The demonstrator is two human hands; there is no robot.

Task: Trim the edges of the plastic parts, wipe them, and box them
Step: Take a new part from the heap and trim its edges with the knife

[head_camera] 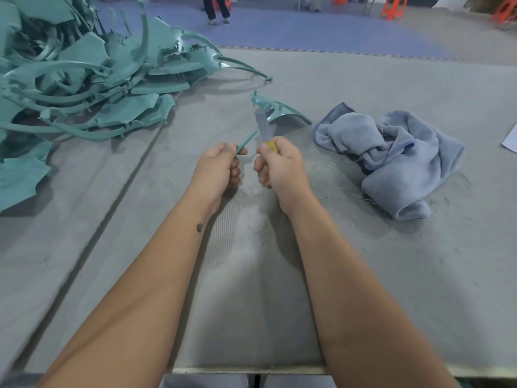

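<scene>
My left hand (pixel 219 166) grips the near end of a thin teal plastic part (pixel 247 141) that curves away toward a wider flared end (pixel 279 110) resting on the table. My right hand (pixel 279 165) holds a knife by its yellow handle (pixel 270 143). Its grey blade (pixel 263 126) points away from me and lies against the part's thin strip. A crumpled blue cloth (pixel 391 155) lies to the right of my hands. No box is in view.
A big heap of teal plastic parts (pixel 84 79) fills the table's left side. Fine shavings are scattered on the grey table (pixel 251 303) around my right hand. A white sheet's corner (pixel 510 140) shows at the right edge. A person's legs (pixel 216 9) and orange stools (pixel 393 8) stand beyond.
</scene>
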